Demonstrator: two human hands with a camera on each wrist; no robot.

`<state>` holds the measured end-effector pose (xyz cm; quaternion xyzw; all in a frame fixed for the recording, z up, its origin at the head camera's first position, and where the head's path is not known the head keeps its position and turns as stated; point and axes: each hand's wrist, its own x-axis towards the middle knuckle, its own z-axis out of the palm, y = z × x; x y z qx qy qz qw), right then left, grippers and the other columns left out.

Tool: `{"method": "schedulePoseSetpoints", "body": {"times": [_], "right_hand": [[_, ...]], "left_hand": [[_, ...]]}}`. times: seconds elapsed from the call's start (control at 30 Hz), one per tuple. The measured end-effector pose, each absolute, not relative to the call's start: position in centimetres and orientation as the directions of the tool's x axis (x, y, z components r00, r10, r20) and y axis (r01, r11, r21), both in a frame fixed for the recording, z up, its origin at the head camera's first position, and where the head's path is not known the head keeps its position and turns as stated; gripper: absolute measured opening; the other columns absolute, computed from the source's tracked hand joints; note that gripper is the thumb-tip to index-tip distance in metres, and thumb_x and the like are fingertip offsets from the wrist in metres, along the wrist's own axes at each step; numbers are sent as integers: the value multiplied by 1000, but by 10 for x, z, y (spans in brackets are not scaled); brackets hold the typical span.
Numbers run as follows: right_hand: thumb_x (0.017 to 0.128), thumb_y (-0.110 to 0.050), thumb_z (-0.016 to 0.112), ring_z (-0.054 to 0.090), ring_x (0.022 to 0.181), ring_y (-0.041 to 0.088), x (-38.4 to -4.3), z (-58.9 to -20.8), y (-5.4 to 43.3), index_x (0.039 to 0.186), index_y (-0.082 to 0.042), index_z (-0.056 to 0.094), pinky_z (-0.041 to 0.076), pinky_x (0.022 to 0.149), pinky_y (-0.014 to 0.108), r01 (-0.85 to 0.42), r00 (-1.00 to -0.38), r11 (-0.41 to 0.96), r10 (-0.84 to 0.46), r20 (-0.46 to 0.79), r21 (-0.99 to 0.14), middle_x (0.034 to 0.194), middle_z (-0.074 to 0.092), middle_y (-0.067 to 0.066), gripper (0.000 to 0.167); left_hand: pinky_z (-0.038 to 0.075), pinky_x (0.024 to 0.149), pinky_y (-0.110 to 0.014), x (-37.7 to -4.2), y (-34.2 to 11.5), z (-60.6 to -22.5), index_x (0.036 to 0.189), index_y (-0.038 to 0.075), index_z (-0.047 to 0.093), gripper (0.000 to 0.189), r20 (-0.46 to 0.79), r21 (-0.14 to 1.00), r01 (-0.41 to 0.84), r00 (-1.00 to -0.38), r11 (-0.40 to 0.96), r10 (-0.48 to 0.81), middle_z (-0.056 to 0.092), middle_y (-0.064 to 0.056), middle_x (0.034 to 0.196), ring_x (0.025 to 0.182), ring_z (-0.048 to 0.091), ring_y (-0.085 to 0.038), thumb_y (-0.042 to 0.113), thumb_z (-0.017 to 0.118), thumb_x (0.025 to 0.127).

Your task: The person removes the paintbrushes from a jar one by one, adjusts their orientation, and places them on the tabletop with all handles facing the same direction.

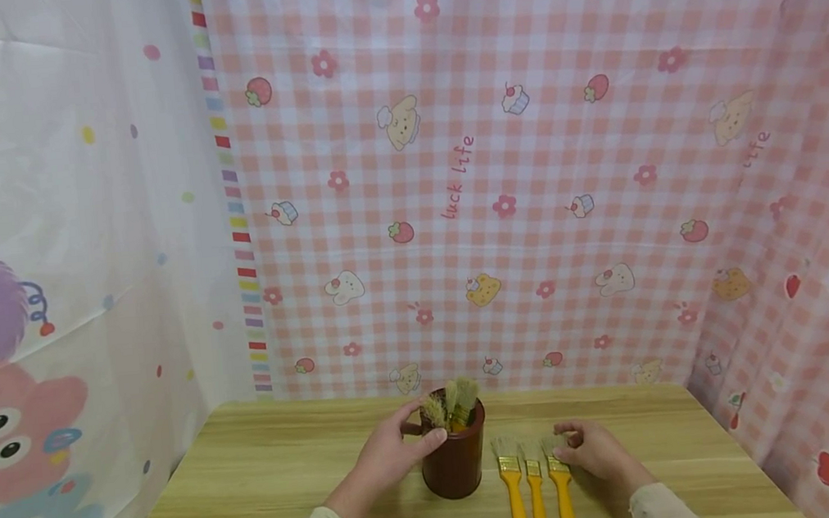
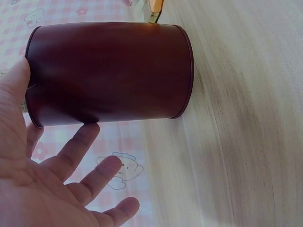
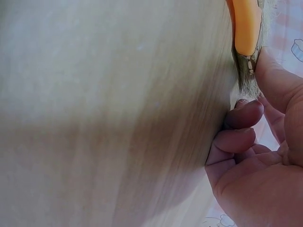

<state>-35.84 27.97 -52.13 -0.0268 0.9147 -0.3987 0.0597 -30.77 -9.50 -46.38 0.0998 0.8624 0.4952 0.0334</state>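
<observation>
A dark reddish-brown cylindrical cup [image 1: 453,465] stands upright on the table, with several paintbrushes [image 1: 461,399] in it, bristles up. My left hand [image 1: 394,452] holds the cup by its rim. In the left wrist view the thumb [image 2: 18,78] lies over the rim, while the lower fingers spread away from the wall. To the cup's right lie three yellow-handled paintbrushes, bristles pointing away from me. At the rightmost paintbrush [image 1: 562,485] my right hand [image 1: 600,452] pinches the bristle end, thumb on top; its fingers curl by the bristle tips in the right wrist view.
The light wood-grain table [image 1: 292,467] ends at a pink checked curtain [image 1: 502,243] behind. A white cartoon-print curtain [image 1: 113,277] hangs on the left. The left paintbrush [image 1: 513,489] and the middle paintbrush [image 1: 536,487] lie side by side between cup and right hand.
</observation>
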Motion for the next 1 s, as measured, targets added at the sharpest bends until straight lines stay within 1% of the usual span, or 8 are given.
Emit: {"method": "schedulePoseSetpoints", "body": {"times": [0.1, 0.17, 0.33, 0.4, 0.57, 0.77, 0.9, 1.0], "right_hand": [[98, -18, 80, 67, 110, 29, -358, -521, 281, 138, 1, 67, 57, 96, 52, -29, -992, 698, -109, -65, -716, 117, 72, 16, 46], [100, -20, 78, 67, 112, 29, -356, -521, 281, 139, 1, 67, 56, 99, 54, -18, -992, 686, -105, -75, -728, 119, 72, 16, 46], [106, -26, 70, 67, 117, 30, -351, -520, 281, 146, 2, 60, 54, 106, 58, 63, -987, 600, -84, -140, -798, 126, 69, 19, 50], [107, -27, 68, 67, 118, 32, -350, -521, 282, 147, 3, 59, 54, 106, 58, 56, -988, 596, -83, -131, -801, 128, 70, 20, 51], [106, -31, 70, 67, 121, 34, -350, -523, 285, 146, 3, 60, 54, 106, 58, 22, -992, 604, -88, -95, -797, 130, 70, 21, 54], [106, -40, 68, 66, 122, 37, -353, -511, 285, 150, 3, 56, 54, 104, 60, 57, -987, 596, -85, -134, -801, 133, 67, 23, 63], [104, -48, 69, 67, 118, 31, -358, -494, 274, 151, 0, 57, 57, 99, 54, 10, -988, 629, -112, -104, -777, 130, 68, 17, 68], [102, -50, 71, 68, 113, 25, -359, -480, 256, 149, -5, 61, 59, 95, 51, -58, -986, 627, -158, -54, -777, 124, 70, 12, 67]], "left_hand": [[57, 99, -62, -307, -95, -463, 163, 23, 47, 80, 43, 861, 142, -977, 489, 209, 70, -19, 138, 130, 65, -44, 59, 74, 97], [57, 98, -62, -307, -95, -462, 163, 22, 47, 80, 43, 861, 143, -977, 489, 210, 70, -19, 138, 130, 65, -43, 58, 74, 97], [57, 99, -62, -307, -96, -461, 163, 20, 46, 81, 39, 862, 137, -978, 488, 205, 70, -19, 138, 130, 65, -43, 58, 75, 97], [57, 99, -62, -307, -96, -462, 163, 19, 46, 82, 38, 863, 135, -978, 487, 204, 70, -19, 138, 130, 65, -43, 58, 75, 97], [56, 100, -63, -307, -96, -462, 163, 18, 47, 81, 43, 861, 139, -978, 489, 203, 70, -19, 137, 129, 66, -43, 57, 75, 97], [58, 97, -61, -307, -94, -463, 163, 23, 48, 80, 32, 862, 132, -978, 490, 207, 71, -18, 138, 126, 68, -39, 59, 75, 97], [58, 96, -60, -308, -95, -464, 163, 24, 47, 80, 31, 861, 131, -978, 492, 205, 70, -18, 138, 126, 68, -39, 59, 75, 97], [58, 97, -61, -308, -95, -464, 163, 23, 47, 80, 33, 860, 133, -978, 493, 205, 70, -18, 138, 127, 67, -40, 59, 75, 97]]}}
